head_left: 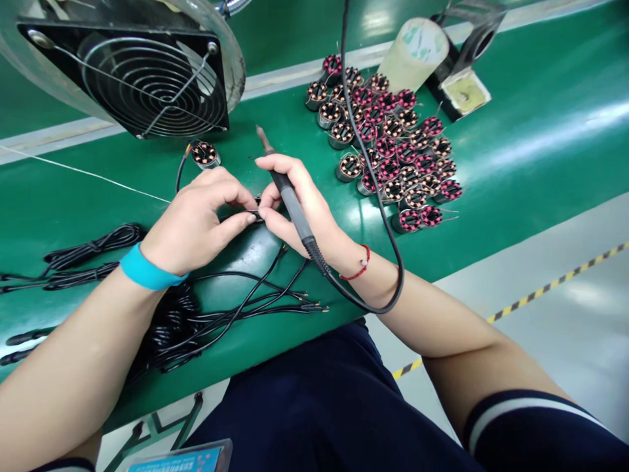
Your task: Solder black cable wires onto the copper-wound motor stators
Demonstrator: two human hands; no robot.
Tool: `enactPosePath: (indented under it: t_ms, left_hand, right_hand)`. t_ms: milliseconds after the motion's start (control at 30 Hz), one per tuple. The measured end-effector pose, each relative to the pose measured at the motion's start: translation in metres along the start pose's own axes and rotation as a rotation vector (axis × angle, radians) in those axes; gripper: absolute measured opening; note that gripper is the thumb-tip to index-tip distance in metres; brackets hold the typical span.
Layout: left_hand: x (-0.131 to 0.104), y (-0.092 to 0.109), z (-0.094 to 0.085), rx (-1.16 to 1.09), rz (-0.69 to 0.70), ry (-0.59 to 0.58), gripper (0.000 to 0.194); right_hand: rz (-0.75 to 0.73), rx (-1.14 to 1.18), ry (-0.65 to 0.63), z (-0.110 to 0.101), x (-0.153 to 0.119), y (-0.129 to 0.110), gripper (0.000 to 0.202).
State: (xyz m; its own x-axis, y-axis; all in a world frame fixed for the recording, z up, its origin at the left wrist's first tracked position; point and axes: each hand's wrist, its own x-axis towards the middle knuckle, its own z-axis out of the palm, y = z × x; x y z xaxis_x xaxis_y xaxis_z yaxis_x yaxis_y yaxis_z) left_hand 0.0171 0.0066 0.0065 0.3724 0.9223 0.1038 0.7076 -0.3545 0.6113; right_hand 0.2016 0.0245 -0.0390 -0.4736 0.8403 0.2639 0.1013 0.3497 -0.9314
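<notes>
My right hand is closed around a soldering iron, which rests between thumb and forefinger with its tip pointing up and away. The thumb and another finger of that hand also pinch close to a small dark part, mostly hidden by fingers. My left hand meets it there, thumb and forefinger pinched at the same part; what exactly they grip cannot be made out. Beyond my left hand stands a wound motor stator with a cable attached. A thin pale wire runs from the left edge toward my left hand.
A black fan hangs at the back left. Many copper- and red-wound stators stand in rows at right, near a pale cylinder and an iron stand. Bundled black cables lie in front; the iron's cord crosses above the stators.
</notes>
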Motion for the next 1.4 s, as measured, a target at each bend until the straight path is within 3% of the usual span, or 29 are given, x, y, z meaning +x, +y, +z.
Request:
enactPosePath:
  t_ms: [100, 267, 400, 500, 600, 667, 833, 1100, 1400]
  left_hand:
    - [0.000, 0.002, 0.000, 0.015, -0.013, 0.026, 0.013]
    - [0.006, 0.004, 0.007, -0.032, -0.236, 0.078, 0.011]
    - [0.011, 0.004, 0.013, -0.080, -0.393, 0.106, 0.007]
    - [0.014, 0.005, 0.014, -0.111, -0.460, 0.100, 0.005]
    - [0.016, 0.006, 0.015, -0.110, -0.473, 0.107, 0.007]
    - [0.016, 0.006, 0.016, -0.109, -0.483, 0.113, 0.008]
    - [0.016, 0.009, 0.016, -0.108, -0.497, 0.117, 0.009]
    - [0.017, 0.009, 0.017, -0.107, -0.495, 0.134, 0.008]
    - [0.017, 0.010, 0.016, -0.102, -0.496, 0.138, 0.008]
  right_hand:
    - [0.014, -0.024, -0.008, -0.002, 0.000, -0.001, 0.048]
    - [-0.028, -0.107, 0.132, -0.009, 0.000, 0.005, 0.046]
    - [-0.036, -0.112, 0.112, -0.022, 0.001, 0.005, 0.038]
    - [-0.094, -0.152, 0.172, -0.031, 0.001, -0.003, 0.032]
    - [-0.165, -0.224, 0.268, -0.034, 0.000, -0.010, 0.019]
    - [-0.133, -0.287, 0.305, -0.034, -0.001, -0.014, 0.019]
    - [-0.022, -0.391, 0.288, -0.033, -0.005, -0.019, 0.045]
    - [0.008, -0.397, 0.241, -0.032, -0.005, -0.021, 0.046]
    - [-0.005, -0.412, 0.285, -0.031, -0.005, -0.019, 0.049]
